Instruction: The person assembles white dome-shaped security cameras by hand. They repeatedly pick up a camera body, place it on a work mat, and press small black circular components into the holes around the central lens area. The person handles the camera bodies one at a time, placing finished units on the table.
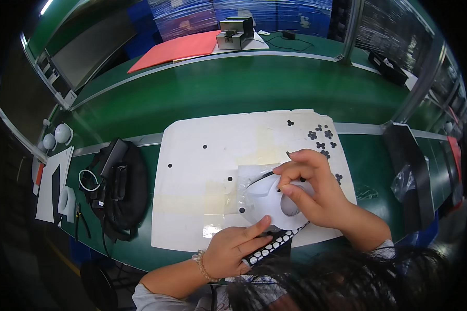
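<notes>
- Head view: the right hand [316,192] is curled round a smooth white rounded plastic shell [269,203], with the thumb and fingers bent over its top and right side, so it is gripping the shell.
- The right fingers also pinch a thin dark pointed tool [259,179] that lies across the top of the shell.
- The left hand [233,249] lies low, fingers partly bent and stretched out. Its fingertips touch the bottom edge of the shell and press on a black strip with round white dots [271,248]. It is not closed round anything.
- A bead bracelet [203,264] sits on the left wrist.
- The shell rests on a big white sheet of paper [202,176] in the middle, near the front edge of the green table [233,88].
- Small black dot stickers [321,139] lie loose on the far right part of the sheet, well apart from the hands.
- A black bag with a white cable loop [117,186] lies to the left of the sheet.
- More white rounded parts [62,133] sit at the far left edge.
- A flat red folder [176,49] and a grey metal block [236,32] lie at the back.
- A black flat piece [412,171] lies at the right.
</notes>
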The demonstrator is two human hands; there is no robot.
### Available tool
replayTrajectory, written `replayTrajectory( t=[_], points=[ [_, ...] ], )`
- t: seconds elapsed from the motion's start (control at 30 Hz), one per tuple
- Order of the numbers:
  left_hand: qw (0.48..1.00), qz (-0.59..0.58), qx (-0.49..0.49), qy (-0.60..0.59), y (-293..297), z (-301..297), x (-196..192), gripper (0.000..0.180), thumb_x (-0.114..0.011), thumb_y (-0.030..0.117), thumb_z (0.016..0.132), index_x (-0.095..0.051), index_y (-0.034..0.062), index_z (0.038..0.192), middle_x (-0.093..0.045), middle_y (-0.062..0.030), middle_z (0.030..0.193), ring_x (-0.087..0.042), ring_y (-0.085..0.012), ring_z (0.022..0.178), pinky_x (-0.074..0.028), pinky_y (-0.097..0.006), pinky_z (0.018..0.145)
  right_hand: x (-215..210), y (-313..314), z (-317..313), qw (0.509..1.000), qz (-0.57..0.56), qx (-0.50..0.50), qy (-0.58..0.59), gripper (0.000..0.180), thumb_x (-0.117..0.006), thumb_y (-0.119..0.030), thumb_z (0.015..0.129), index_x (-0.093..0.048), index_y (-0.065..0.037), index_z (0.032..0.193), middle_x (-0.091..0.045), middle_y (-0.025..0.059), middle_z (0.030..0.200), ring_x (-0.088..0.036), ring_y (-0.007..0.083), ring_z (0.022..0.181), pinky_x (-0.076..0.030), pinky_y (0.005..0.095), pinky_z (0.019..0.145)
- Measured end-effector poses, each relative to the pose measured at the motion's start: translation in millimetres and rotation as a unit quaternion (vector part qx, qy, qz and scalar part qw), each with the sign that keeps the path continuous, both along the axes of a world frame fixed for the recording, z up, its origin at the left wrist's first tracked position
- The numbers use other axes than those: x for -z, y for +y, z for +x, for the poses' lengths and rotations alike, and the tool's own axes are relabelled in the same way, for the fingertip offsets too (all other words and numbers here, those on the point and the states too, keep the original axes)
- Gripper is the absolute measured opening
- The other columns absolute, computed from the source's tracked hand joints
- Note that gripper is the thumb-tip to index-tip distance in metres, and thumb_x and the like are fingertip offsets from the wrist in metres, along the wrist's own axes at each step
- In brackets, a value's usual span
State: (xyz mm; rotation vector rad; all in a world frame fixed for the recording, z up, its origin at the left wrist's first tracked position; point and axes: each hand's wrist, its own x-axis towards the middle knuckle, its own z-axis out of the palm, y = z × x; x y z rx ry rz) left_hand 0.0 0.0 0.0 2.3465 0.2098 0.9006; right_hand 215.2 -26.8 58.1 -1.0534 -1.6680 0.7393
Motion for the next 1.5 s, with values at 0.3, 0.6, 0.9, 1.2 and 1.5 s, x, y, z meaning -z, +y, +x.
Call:
replayTrajectory(
  t=[0.3, 0.6, 0.9, 1.2, 1.5],
  points=[
    [0.999, 0.026, -0.012, 0.024, 3, -3, -4, 0.041, -0.062, 0.008, 0.058, -0.060, 0.0060, 0.099, -0.043, -0.0105, 0.130, -0.055, -0.0230, 0.061, -0.045, -0.030, 0.056, -14, -18, 2, 0.875, 0.235, 0.128, -0.403, 0.021, -0.062, -0.009, 0.072, -0.057, -0.010, 0.093, -0.055, 0.0103, 0.108, -0.045, 0.0275, 0.113, -0.028, 0.0431, 0.092],
    [1.000, 0.021, -0.022, -0.006, 2, 1, 4, 0.038, -0.062, 0.006, 0.056, -0.062, 0.0053, 0.094, -0.044, -0.0122, 0.129, -0.053, -0.0217, 0.058, -0.044, -0.030, 0.054, 9, -39, 3, 0.983, 0.041, 0.041, -0.176, 0.003, -0.060, -0.014, 0.078, -0.059, -0.012, 0.080, -0.030, 0.0159, 0.136, -0.013, 0.0404, 0.129, -0.015, 0.0480, 0.098],
    [0.999, 0.034, 0.003, 0.039, 4, -3, 0, 0.034, -0.067, -0.003, 0.057, -0.061, -0.0006, 0.090, -0.037, -0.0187, 0.131, -0.060, -0.0233, 0.066, -0.048, -0.030, 0.058, 12, -38, -1, 0.977, 0.032, 0.044, -0.204, 0.004, -0.060, -0.014, 0.078, -0.059, -0.011, 0.080, -0.027, 0.0182, 0.137, -0.013, 0.0413, 0.129, -0.015, 0.0487, 0.099],
    [0.999, 0.030, -0.032, -0.024, 2, 3, 6, 0.032, -0.067, 0.012, 0.059, -0.063, 0.0033, 0.089, -0.044, -0.0131, 0.128, -0.055, -0.0220, 0.058, -0.044, -0.029, 0.055, 32, -45, 7, 0.889, 0.253, 0.139, -0.354, 0.019, -0.058, -0.034, 0.079, -0.063, -0.018, 0.088, -0.045, 0.0085, 0.125, -0.031, 0.0315, 0.122, -0.016, 0.0447, 0.097],
    [0.998, -0.026, -0.036, -0.043, 0, 5, 5, 0.024, -0.069, 0.011, 0.061, -0.064, 0.0043, 0.084, -0.048, -0.0119, 0.125, -0.056, -0.0217, 0.059, -0.044, -0.029, 0.055, 38, -56, 4, 0.895, 0.280, 0.116, -0.327, 0.028, -0.066, -0.031, 0.072, -0.060, -0.019, 0.097, -0.059, -0.0038, 0.098, -0.048, 0.0158, 0.101, -0.018, 0.0412, 0.094]
  ],
)
